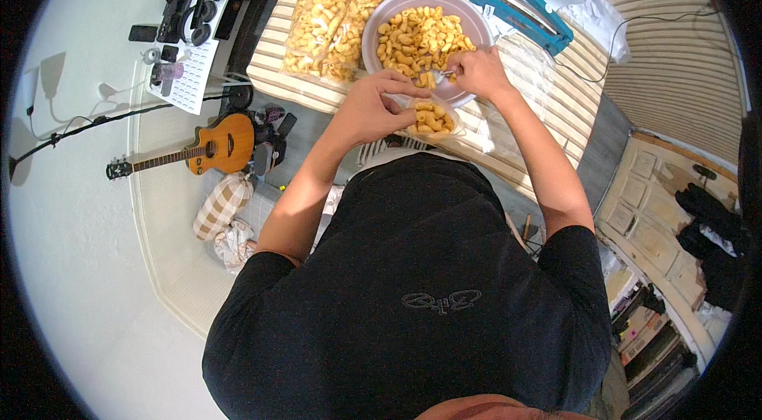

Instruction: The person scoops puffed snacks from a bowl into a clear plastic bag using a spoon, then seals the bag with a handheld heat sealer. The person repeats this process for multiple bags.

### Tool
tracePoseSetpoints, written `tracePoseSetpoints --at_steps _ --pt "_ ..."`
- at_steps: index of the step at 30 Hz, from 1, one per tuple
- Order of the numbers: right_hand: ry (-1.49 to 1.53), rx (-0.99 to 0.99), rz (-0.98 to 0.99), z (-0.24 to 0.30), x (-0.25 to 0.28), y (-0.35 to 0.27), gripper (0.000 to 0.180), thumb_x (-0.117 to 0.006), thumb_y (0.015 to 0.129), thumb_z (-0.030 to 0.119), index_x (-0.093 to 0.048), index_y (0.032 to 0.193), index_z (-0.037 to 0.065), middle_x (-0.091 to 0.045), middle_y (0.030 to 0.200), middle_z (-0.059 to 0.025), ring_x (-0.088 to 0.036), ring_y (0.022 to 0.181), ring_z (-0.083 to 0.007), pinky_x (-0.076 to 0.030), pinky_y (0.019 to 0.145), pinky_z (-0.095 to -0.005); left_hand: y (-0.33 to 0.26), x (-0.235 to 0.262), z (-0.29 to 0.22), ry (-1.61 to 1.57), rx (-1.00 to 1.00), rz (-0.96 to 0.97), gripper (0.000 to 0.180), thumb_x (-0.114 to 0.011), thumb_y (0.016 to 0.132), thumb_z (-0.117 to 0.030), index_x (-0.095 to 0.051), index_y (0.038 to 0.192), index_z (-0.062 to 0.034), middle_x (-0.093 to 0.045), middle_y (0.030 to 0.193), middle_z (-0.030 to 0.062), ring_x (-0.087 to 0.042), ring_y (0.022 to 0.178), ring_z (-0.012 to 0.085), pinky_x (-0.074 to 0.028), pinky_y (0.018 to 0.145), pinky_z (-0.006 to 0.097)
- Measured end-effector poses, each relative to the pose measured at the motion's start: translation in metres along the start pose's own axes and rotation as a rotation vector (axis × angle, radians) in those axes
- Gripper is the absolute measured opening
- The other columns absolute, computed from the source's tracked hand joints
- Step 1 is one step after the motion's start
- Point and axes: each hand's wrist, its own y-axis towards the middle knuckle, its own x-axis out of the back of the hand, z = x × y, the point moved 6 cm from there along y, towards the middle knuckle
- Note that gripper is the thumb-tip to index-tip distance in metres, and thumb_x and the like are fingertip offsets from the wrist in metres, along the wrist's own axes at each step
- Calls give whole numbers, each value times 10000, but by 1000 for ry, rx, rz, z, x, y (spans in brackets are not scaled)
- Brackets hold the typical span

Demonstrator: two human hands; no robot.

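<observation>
Left hand (373,106) pinches the mouth of a small clear bag (432,120), part-filled with golden curled snacks, held at the near rim of the bowl (381,19). Right hand (476,71) closed on a scoop, barely visible, at the bowl's snack pile (421,37). Bag looks light, floppy, slick; snacks brittle. Best held by the film rim. Filled bags (337,11) lie left on the striped surface (548,114).
</observation>
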Motion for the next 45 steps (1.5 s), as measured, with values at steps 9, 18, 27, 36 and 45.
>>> tracePoseSetpoints --at_steps 9,18,27,36,45 --pt "26 104 -153 49 125 -51 155 -713 998 159 -842 1083 152 -823 969 -85 -740 890 -284 -420 906 -445 4 -1 4 2 -13 7 405 -826 884 -58 -884 1273 -156 -699 1317 80 -769 914 139 -635 785 260" --pt "-17 250 -261 93 175 -94 243 -701 908 102 -840 1099 159 -765 927 -81 -741 915 -302 -450 866 -472 3 3 6 68 55 -27 433 -891 870 -150 -837 1281 -25 -700 1411 116 -782 903 166 -646 799 305" --pt "-87 203 -355 78 170 -83 271 -725 869 98 -834 1111 146 -774 951 -82 -755 930 -307 -517 868 -488 3 0 0 -26 6 27 434 -846 872 -70 -856 1305 -86 -687 1350 82 -761 924 137 -636 810 270" --pt "-338 2 -129 -4 20 -12 185 -858 864 273 -842 964 119 -812 906 -128 -818 873 -332 -632 764 -480 0 0 0 -2 -29 14 434 -825 877 -48 -870 1300 -134 -669 1300 61 -744 905 120 -627 799 256" --pt "-363 10 0 -6 -68 22 134 -769 952 224 -858 946 124 -831 881 -138 -835 878 -342 -640 744 -469 1 0 0 10 -4 22 448 -833 869 -42 -871 1302 -150 -669 1297 65 -744 914 112 -624 792 255"
